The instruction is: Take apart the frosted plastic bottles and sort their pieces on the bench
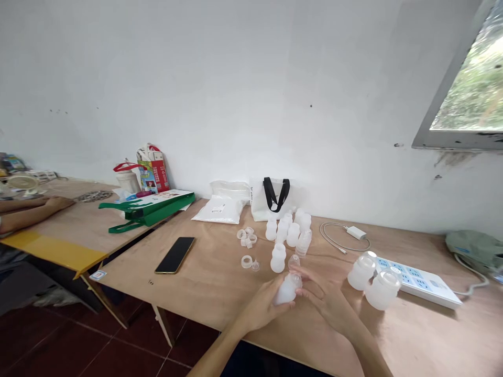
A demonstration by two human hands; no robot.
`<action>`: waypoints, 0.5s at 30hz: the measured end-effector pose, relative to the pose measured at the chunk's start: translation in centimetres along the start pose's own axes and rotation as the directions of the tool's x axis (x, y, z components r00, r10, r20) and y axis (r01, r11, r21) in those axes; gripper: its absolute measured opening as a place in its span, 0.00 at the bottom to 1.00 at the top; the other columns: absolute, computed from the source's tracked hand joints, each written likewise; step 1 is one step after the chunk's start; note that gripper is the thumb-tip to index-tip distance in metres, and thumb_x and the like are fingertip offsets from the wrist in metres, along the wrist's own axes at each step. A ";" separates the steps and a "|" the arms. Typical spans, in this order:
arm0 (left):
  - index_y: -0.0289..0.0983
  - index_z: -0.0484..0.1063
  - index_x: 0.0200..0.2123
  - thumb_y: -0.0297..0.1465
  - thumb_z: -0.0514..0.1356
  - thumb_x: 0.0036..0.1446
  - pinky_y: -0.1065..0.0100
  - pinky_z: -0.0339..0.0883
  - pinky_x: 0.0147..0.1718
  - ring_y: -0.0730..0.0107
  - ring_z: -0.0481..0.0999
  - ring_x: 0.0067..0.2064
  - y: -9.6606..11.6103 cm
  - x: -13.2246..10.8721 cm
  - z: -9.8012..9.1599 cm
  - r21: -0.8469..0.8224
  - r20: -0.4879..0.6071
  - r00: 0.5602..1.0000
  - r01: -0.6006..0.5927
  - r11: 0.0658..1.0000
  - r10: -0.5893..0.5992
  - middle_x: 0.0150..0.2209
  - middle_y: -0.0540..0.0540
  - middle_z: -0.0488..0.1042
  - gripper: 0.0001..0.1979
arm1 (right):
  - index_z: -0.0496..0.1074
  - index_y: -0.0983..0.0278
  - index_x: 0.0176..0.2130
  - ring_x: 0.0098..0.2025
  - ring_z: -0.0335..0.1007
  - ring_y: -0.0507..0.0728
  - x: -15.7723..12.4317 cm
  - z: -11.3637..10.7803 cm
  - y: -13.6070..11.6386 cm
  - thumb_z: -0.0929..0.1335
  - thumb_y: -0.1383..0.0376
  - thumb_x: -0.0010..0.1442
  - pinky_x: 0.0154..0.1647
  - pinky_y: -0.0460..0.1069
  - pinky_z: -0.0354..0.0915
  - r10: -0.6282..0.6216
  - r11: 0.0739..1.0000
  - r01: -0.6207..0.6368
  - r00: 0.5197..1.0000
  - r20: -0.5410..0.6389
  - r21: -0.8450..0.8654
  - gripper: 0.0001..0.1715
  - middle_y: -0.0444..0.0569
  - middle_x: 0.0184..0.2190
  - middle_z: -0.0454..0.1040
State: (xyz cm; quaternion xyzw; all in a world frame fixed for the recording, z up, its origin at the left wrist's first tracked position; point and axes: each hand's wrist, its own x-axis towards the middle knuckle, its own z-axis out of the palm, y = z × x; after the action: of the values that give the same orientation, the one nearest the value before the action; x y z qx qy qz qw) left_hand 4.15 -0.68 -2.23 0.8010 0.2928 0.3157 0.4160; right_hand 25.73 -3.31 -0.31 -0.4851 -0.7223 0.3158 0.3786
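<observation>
Both hands are together over the near edge of a plywood table (204, 293). The left hand (261, 306) wraps the body of a frosted plastic bottle (286, 291), and the fingers of the right hand (324, 298) close around its upper end, hiding most of the neck. Whether anything is inside the bottle cannot be made out. A small clear piece (293, 262) stands just beyond the fingertips.

Farther away, a cluster of similar frosted bottles (286, 234) stands upright, their contents hard to judge. To their left lie translucent rings (246, 236), with another ring (247, 262) and a small clear cone (255, 266) nearer. To the right, two wide-mouthed frosted containers (373, 280) sit against a white power strip (416, 280), which runs toward the right edge, near a white adapter (356, 233) and its cable. A black phone (175, 255) lies on the left. Along the wall are a white bag with black handles (271, 196) and a plastic pack of something white (218, 210). At far left, a co-worker's hand (58, 203) rests on the neighbouring table (66, 246), partly cut off by the frame.
</observation>
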 end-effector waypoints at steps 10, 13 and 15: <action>0.49 0.68 0.60 0.43 0.66 0.56 0.61 0.67 0.51 0.54 0.77 0.52 0.9 -0.5 -1.6 0.368 -0.048 0.992 0.126 0.921 -0.116 0.54 0.50 0.77 0.29 | 0.68 0.61 0.22 0.26 0.67 0.55 1.1 2.3 0.6 0.60 0.42 0.66 0.31 0.50 0.63 0.164 0.979 -0.182 0.970 -0.181 -0.087 0.34 0.44 0.19 0.69; 0.47 0.69 0.60 0.44 0.66 0.56 0.62 0.67 0.51 0.53 0.76 0.53 1.0 -0.3 -2.3 0.384 -0.073 0.990 0.142 0.912 -0.124 0.55 0.48 0.77 0.29 | 0.75 0.60 0.38 0.32 0.69 0.56 0.8 2.1 0.2 0.63 0.45 0.66 0.34 0.49 0.65 0.066 0.993 -0.076 0.992 -0.106 -0.088 0.24 0.46 0.32 0.76; 0.45 0.70 0.60 0.45 0.65 0.56 0.62 0.68 0.51 0.53 0.76 0.54 1.0 -0.2 -2.9 0.365 -0.058 0.988 0.155 0.918 -0.143 0.56 0.46 0.77 0.29 | 0.72 0.56 0.50 0.41 0.71 0.57 0.5 1.5 -0.3 0.67 0.47 0.64 0.39 0.49 0.67 -0.034 0.999 0.034 0.999 0.010 0.009 0.22 0.47 0.45 0.76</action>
State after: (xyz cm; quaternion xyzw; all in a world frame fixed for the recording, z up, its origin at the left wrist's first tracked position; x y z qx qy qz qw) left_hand 2.03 0.04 -0.10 0.8353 0.4131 0.2346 0.2767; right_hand 24.15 -3.07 -0.73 -0.4694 -0.7310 0.3150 0.3822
